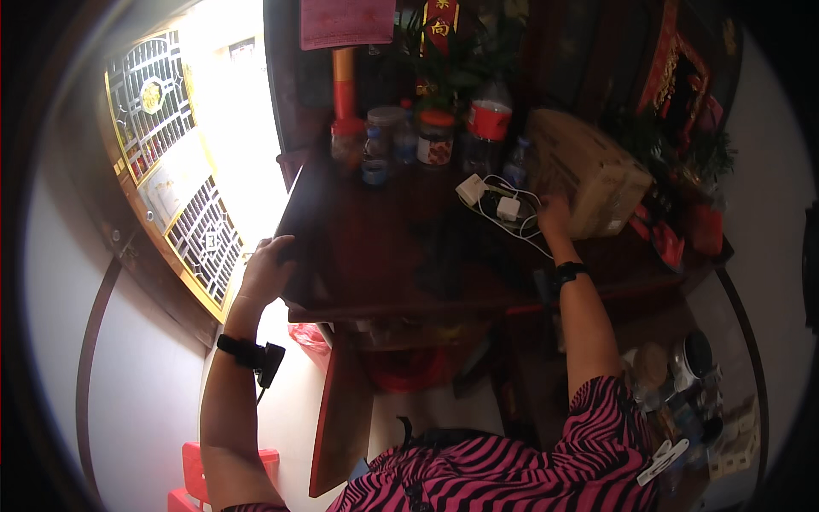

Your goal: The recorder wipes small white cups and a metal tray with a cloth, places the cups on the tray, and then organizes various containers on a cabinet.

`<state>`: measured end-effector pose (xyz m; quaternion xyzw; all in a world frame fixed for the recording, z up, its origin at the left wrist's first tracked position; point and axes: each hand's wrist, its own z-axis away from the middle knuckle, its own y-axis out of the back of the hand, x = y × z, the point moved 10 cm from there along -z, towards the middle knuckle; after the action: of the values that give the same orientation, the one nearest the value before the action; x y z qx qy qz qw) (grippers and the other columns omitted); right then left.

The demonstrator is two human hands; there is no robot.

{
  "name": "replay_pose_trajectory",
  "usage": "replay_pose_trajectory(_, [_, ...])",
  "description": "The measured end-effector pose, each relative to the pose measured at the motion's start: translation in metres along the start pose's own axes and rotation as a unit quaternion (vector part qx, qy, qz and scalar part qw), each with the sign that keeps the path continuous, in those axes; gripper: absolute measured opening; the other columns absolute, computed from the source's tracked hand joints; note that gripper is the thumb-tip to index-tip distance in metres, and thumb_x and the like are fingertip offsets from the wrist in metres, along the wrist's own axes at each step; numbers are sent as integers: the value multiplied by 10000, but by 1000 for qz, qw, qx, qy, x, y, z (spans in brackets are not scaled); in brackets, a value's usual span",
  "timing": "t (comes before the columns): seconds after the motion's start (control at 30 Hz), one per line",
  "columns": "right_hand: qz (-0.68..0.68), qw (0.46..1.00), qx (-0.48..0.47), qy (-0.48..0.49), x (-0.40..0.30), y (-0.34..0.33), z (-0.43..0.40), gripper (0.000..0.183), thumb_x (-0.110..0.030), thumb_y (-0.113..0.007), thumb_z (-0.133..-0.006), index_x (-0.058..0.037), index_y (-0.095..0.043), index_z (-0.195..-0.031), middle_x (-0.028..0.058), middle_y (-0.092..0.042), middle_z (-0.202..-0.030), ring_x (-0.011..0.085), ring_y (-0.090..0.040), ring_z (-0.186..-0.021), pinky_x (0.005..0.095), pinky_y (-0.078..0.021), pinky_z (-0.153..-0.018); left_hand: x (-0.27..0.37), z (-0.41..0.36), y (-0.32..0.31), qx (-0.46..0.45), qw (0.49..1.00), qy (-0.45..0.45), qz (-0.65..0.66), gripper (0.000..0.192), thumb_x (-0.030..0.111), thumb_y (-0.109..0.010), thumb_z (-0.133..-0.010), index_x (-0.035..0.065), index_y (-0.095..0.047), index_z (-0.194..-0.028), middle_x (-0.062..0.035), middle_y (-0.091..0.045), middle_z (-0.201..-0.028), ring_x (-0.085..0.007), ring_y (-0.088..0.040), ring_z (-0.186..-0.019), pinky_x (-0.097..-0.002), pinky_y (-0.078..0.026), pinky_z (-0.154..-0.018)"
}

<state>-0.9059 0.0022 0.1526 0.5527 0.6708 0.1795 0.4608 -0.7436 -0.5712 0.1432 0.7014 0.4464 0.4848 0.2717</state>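
My left hand (270, 267) is at the left edge of a dark wooden table (384, 256), its fingers bent over a dark edge. Whether that edge is the table's or a separate dark thing's, I cannot tell. Over on the right, my right hand (555, 214) reaches in beside a brown cardboard box (592, 173); its fingers are blurred and partly hidden. Just left of it a dark tray (489, 208) holds a white charger (508, 208), another white plug block (472, 189) and a looped white cable (528, 238) that trails over the rim.
Along the table's back stand a red-lidded jar (435, 141), a small water bottle (375, 157), a large bottle with a red label (489, 121) and other jars. A red plastic stool (195, 470) is at lower left. Bottles and jars (684, 384) crowd the lower right.
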Motion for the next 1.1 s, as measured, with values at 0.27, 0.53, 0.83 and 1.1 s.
replay_pose_trajectory(0.27, [-119, 959, 146, 211, -82, 61, 48, 373, -286, -662, -876, -50, -640, -1164, 183, -592, -1178, 369, -563, -1101, 452, -473, -916, 0, 5, 0, -4, 1000, -11, -9, 491, 88, -669, -785, 79, -577, -1267, -198, -577, -1209, -367, -569, -1129, -395, -464, -984])
replay_pose_trajectory(0.53, [31, 934, -307, 181, -135, -56, 132, 740, -621, -546, -868, -162, -419, -1435, 223, -466, -1380, 412, -476, -1252, 478, -423, -1011, 6, 3, -2, -15, 1000, 9, -20, 496, 93, -688, -791, 76, -570, -1273, -193, -580, -1216, -352, -567, -1143, -383, -458, -992])
replay_pose_trajectory(0.83, [61, 900, -365, 232, -244, -142, 129, 841, -676, -521, -847, -240, -263, -1519, 276, -201, -1537, 502, -204, -1401, 703, -214, -1057, 3, 2, 3, 4, 1000, 3, 9, 460, 59, -676, -806, 58, -581, -1257, -181, -581, -1222, -344, -566, -1150, -377, -460, -989])
replay_pose_trajectory(1.1, [139, 917, -370, 53, -205, -233, 12, 903, -686, -522, -841, -195, -214, -1534, 262, -120, -1570, 488, -139, -1430, 642, -211, -1103, 6, 4, 0, -7, 1000, 24, 11, 448, 69, -641, -822, 107, -574, -1264, -180, -548, -1256, -373, -562, -1142, -404, -474, -974])
